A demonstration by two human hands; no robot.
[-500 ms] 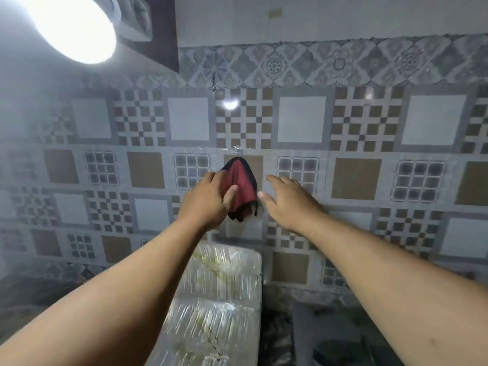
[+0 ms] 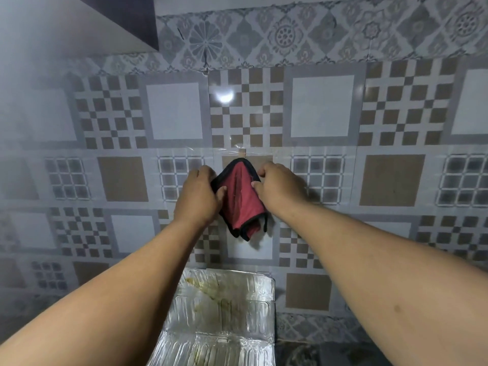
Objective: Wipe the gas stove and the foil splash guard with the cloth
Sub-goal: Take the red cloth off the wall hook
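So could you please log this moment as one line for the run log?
left hand: grips red cloth | right hand: pinches cloth edge | cloth: at tiled wall | foil splash guard: stained

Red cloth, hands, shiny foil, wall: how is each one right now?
red cloth: folded, held up against the wall
left hand: grips the cloth's left edge
right hand: pinches the cloth's right edge
foil splash guard: standing, smeared with yellowish stains
tiled wall: glossy
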